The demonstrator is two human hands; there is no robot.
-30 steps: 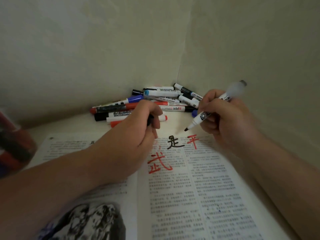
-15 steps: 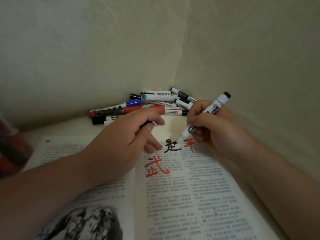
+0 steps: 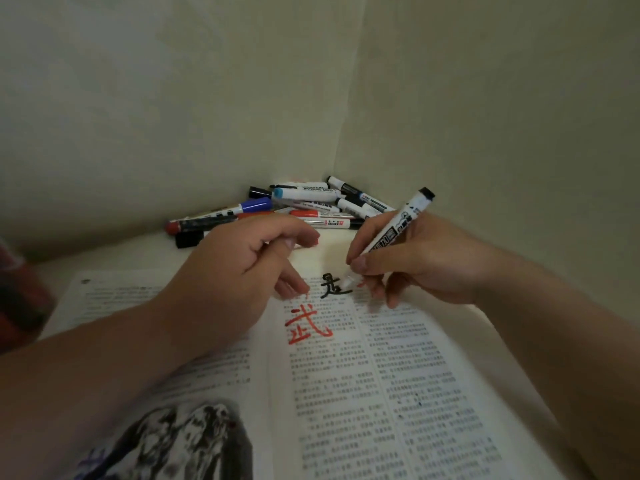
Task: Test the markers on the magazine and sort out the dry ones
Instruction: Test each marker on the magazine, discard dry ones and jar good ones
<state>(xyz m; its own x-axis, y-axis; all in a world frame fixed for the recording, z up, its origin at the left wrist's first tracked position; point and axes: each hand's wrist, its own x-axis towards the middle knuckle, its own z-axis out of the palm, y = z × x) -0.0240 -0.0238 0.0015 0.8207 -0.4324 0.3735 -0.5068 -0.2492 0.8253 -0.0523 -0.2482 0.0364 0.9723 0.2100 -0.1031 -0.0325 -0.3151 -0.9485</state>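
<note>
An open magazine (image 3: 381,393) lies on the pale surface. My right hand (image 3: 426,265) grips an uncapped white marker (image 3: 398,226) with a black end. The marker's tip touches the page at the right end of a black handwritten character (image 3: 329,289). A large red character (image 3: 306,327) is drawn below it. My left hand (image 3: 235,271) rests on the left page with its fingers curled. It pinches the marker's black cap, which the fingers almost wholly hide. Several capped markers lie in a pile (image 3: 311,202) in the corner behind both hands.
Two pale walls meet in a corner just behind the marker pile. A red and dark blurred object (image 3: 17,299) stands at the left edge. The magazine's left page carries a dark picture (image 3: 180,441) near the bottom.
My right hand has brought the marker down from above the page to the paper beside the black character. My left hand has shifted slightly and now hides the cap.
</note>
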